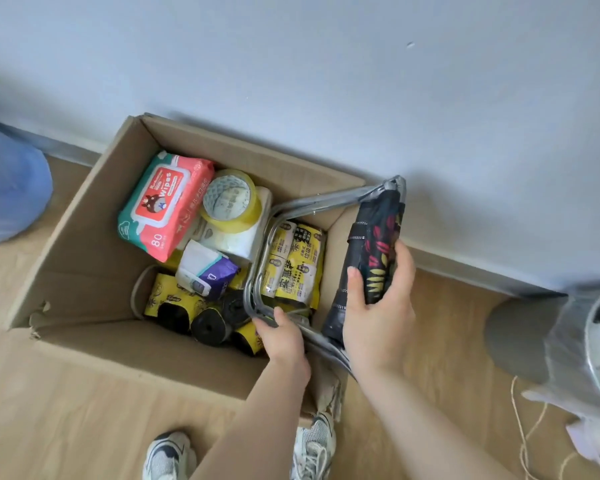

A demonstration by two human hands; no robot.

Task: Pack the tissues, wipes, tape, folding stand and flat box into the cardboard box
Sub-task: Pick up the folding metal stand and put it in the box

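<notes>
An open cardboard box (84, 244) stands on the floor against the wall. Inside lie a red wipes pack (163, 206), a yellowish tape roll (231, 200) on top of a white tissue pack (239, 242), and a small purple-and-white tissue packet (207, 270). The folding stand (319, 202), grey metal tubes with folded black patterned fabric (378, 244), leans over the box's right side. My left hand (284, 336) grips its lower tube inside the box. My right hand (378, 306) clasps the fabric part outside the right wall. No flat box can be made out.
Yellow packets (297, 263) and black rolls in yellow wrappers (187, 311) fill the box bottom. A blue object (11, 188) sits at the left; a clear plastic bag (589, 358) and string (527, 438) lie at the right. My shoes (168, 457) stand before the box.
</notes>
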